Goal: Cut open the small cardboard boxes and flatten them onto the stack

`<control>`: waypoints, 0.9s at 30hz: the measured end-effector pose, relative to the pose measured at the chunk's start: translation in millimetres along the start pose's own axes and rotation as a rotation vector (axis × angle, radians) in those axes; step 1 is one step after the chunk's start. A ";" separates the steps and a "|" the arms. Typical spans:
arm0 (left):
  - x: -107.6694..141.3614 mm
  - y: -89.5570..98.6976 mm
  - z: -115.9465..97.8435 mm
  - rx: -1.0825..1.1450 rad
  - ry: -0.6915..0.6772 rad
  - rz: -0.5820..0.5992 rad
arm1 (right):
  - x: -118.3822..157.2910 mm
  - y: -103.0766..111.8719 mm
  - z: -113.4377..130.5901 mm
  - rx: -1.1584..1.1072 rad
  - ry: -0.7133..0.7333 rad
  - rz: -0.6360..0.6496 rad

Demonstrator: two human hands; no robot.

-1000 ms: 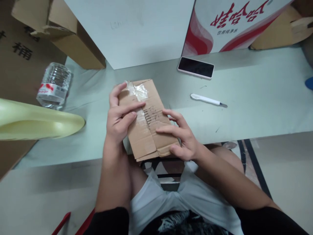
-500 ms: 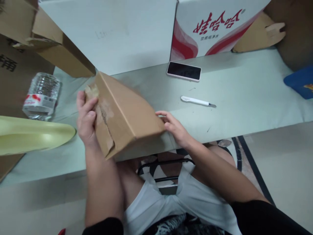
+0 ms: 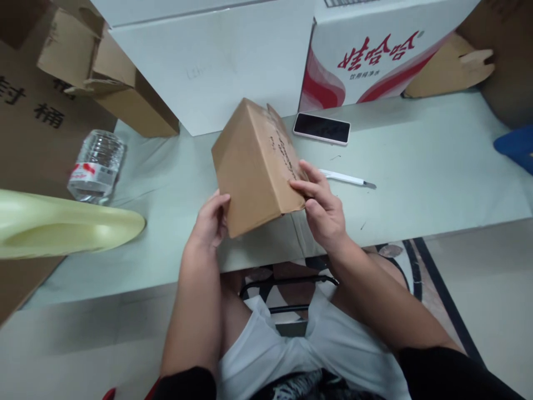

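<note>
Between my hands is a brown cardboard box (image 3: 250,169), tilted above the table, with dark handwriting on its right face. My left hand (image 3: 210,219) grips the box's lower left edge, fingers partly hidden behind it. My right hand (image 3: 325,208) holds the right side, its fingers over the written face and the thumb near the lower corner. Just beyond my right hand lies a white craft knife (image 3: 345,178) with its blade pointing right, the handle end partly hidden by the hand. A phone (image 3: 322,129) lies screen up behind it.
White cartons (image 3: 241,66) line the back of the pale green table (image 3: 437,166). At the left are a clear water bottle (image 3: 96,166) lying down, a yellow-green curved plastic piece (image 3: 83,225) and an opened cardboard box (image 3: 137,105). A blue object (image 3: 516,147) sits at the right edge.
The box has been turned, so the written face now shows on the right instead of the taped face on the left. My left hand moved right and down to its lower edge.
</note>
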State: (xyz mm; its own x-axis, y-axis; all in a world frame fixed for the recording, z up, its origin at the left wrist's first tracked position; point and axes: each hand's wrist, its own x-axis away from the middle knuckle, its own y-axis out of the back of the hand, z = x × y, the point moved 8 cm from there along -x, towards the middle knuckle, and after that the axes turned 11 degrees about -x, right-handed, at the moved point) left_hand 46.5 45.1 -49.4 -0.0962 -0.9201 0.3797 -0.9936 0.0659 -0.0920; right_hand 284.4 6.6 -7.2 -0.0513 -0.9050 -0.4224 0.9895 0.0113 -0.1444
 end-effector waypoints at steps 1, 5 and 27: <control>0.5 -3.3 2.3 0.017 0.040 0.031 | -1.1 5.4 3.1 0.035 0.022 -0.039; 3.0 -20.6 15.3 -0.007 0.147 0.143 | -4.9 14.7 14.1 0.071 0.057 -0.100; 19.1 -0.9 -45.4 -0.721 -1.044 -0.289 | -22.8 94.4 -6.1 0.961 -0.186 -0.248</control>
State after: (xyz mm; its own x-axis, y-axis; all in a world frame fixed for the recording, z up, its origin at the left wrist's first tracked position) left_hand 42.8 45.1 -0.3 -0.1070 -0.7781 -0.6189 -0.8099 -0.2928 0.5082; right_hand 378.2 30.9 -16.6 -0.3298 -0.8881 -0.3203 0.6479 -0.4597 0.6074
